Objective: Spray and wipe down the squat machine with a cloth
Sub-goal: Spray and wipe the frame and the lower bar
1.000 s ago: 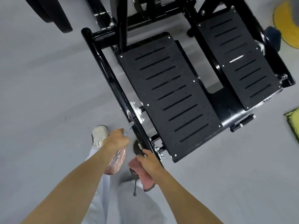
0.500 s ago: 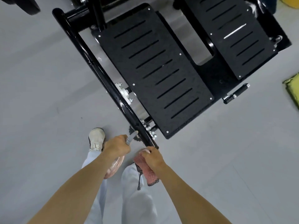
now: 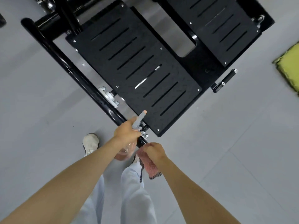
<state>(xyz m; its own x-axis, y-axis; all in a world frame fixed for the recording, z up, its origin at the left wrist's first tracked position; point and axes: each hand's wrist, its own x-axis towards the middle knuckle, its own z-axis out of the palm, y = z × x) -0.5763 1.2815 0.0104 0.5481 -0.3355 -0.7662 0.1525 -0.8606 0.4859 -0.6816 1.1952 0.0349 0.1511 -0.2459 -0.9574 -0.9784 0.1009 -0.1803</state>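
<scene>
Squat machine (image 3: 203, 66) fills the 12 o'clock half, its black side tube (image 3: 68, 62) running down to the hands. Right hand (image 3: 154, 151) grips pink cloth (image 3: 149, 164) at the tube's near end. Left hand (image 3: 127, 133) holds spray bottle (image 3: 139, 119), nozzle aimed approx. 1 o'clock over footplate (image 3: 134, 75). Yellow pad (image 3: 289, 68) on floor (image 3: 234, 143) at 3 o'clock.

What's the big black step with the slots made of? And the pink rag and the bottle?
The foot plate looks like metal with a matte black bumpy coating: clean-cut slots, silver screws. The cloth looks like soft pink fabric with a dark mesh edge. The spray bottle seems clear plastic; pink shows through.
</scene>
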